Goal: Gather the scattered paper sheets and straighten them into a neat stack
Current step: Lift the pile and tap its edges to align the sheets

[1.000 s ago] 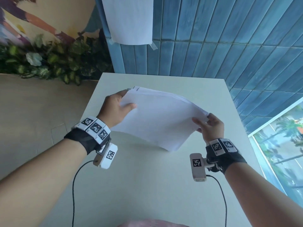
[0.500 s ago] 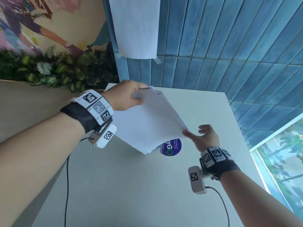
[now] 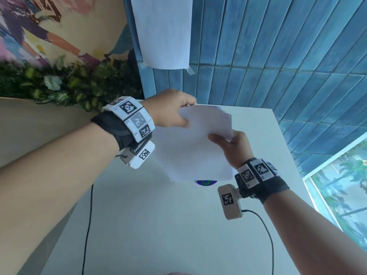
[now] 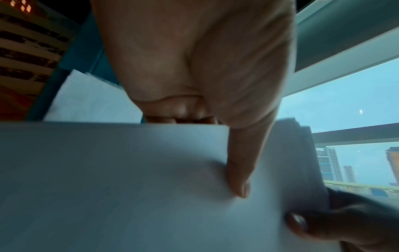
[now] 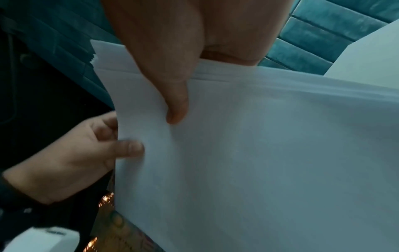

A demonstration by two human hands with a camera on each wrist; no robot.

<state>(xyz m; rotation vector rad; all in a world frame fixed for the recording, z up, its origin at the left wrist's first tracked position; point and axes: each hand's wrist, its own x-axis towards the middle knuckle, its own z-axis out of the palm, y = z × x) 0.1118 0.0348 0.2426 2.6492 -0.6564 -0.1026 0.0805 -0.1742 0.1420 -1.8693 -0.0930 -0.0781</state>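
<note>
A bundle of white paper sheets (image 3: 194, 147) is held upright above the white table (image 3: 158, 225), its top edges slightly fanned. My left hand (image 3: 174, 114) grips the upper left corner, thumb on the near face of the paper sheets (image 4: 151, 179). My right hand (image 3: 230, 143) pinches the right edge, thumb pressed on the front of the paper sheets (image 5: 259, 153) and fingers behind. The left hand (image 5: 75, 153) also shows in the right wrist view at the sheets' far edge.
A round blue-and-green sticker (image 3: 205, 182) peeks out on the table under the sheets. A white sheet (image 3: 162, 30) is taped to the blue tiled wall behind. Plants (image 3: 65, 86) line the left wall. A window (image 3: 341, 191) lies to the right. Cables trail from both wrists.
The sheets went from lying tilted between both hands to standing upright. The right hand let go, then took hold of the right edge again. The left hand rose to the top corner.
</note>
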